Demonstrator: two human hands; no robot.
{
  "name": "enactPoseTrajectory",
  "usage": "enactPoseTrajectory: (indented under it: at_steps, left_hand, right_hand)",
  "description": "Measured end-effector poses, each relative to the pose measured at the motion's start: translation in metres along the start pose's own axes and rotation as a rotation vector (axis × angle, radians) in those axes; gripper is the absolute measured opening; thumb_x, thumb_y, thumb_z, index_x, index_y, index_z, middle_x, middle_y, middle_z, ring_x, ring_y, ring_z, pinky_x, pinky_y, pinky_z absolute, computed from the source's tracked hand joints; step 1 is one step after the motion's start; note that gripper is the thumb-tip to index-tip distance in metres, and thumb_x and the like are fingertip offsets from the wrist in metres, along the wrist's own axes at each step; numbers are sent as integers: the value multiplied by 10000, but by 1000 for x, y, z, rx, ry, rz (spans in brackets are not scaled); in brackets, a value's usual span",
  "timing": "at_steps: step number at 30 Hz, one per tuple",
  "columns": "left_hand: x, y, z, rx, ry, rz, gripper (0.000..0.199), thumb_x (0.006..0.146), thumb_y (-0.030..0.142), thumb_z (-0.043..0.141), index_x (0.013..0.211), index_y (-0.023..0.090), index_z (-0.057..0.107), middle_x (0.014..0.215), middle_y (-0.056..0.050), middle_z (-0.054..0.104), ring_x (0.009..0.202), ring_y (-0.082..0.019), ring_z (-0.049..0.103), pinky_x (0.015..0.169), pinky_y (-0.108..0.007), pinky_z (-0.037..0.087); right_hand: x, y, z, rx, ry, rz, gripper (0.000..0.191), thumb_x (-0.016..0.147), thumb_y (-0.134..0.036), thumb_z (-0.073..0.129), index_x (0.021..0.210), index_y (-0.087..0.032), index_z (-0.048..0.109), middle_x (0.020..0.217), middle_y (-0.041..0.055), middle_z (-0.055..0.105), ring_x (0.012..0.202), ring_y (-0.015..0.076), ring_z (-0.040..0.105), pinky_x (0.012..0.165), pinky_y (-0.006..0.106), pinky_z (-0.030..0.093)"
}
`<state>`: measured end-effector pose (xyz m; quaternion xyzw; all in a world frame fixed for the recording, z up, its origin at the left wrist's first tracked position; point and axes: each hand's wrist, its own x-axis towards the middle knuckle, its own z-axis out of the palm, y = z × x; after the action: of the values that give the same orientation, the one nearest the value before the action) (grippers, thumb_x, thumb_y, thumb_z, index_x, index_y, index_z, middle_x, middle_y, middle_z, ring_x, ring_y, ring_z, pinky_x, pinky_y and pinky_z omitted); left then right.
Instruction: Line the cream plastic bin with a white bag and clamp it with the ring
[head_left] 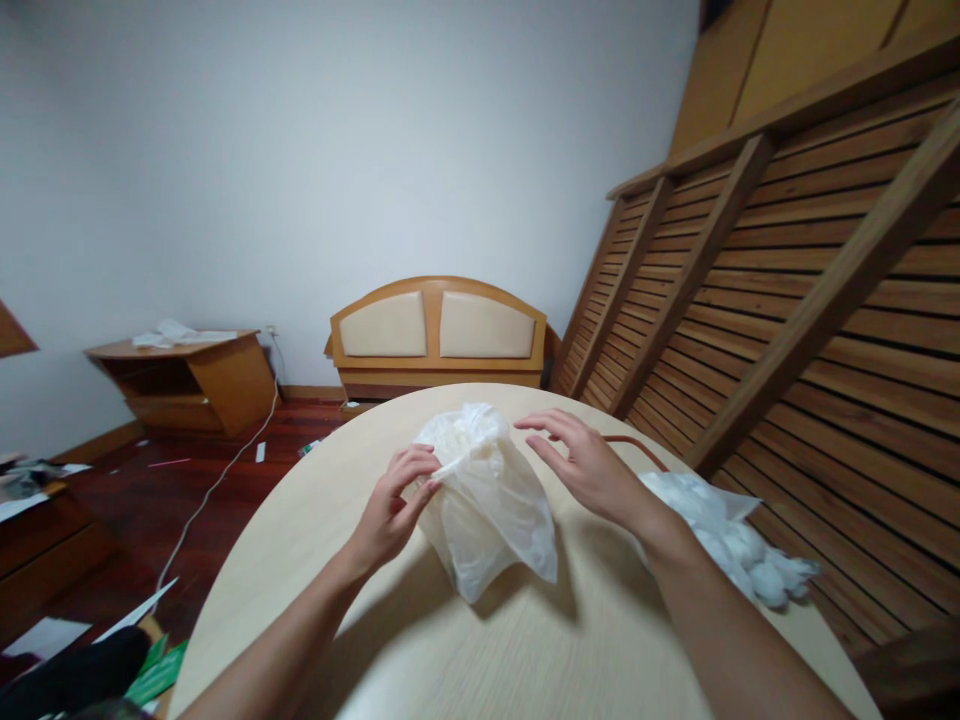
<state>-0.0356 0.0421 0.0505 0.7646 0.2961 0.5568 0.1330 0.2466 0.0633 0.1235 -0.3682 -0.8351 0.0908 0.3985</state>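
A whitish, translucent plastic bag (491, 510) stands on the round table (300, 600), its top gathered and crumpled and its lower edge draped toward me. My left hand (399, 500) pinches the rim of the bag at its left side, thumb and fingers closed on the plastic. To the right of the bag, my right hand (577, 455) hovers with its fingers apart and nothing in them. What fills the bag, if anything, is hard to make out.
Another clear bag holding white bundles (731, 535) lies near the table's right edge, partly behind my right forearm. A slatted wooden frame (787, 290) leans close on the right. Behind stand a headboard (439, 325) and a low cabinet (187, 380); a white cable (217, 485) crosses the floor.
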Motion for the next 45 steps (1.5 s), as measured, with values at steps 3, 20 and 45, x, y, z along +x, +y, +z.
enactPoseTrajectory:
  at_steps: [3,20,45]
  left_hand:
    - [1,8,0,10,-92,91,128,991,252,561,1051,241,674,1016,-64,684,1119,-225,570,1088,-428,392]
    - [2,43,1,263,65,85,291,983,267,557,1265,249,627,1215,-78,687,1161,-229,603,1010,-389,481]
    - [0,-19,-7,137,338,-422,344,904,463,582,1038,171,704,1060,-104,742,982,-256,680,901,-387,528]
  right_hand:
    - [-2,-6,-1,33,-93,-198,293,1013,-300,521,1282,-260,628,1296,69,664,1268,217,537,1114,431,398]
    - [-7,-35,5,-168,-184,-301,146,972,-311,619,1032,-212,708,1044,64,720,1264,266,521,1079,449,425]
    - [-7,26,25,381,-260,755,522,982,-485,553,1342,-111,501,813,92,753,661,195,691,686,331,537]
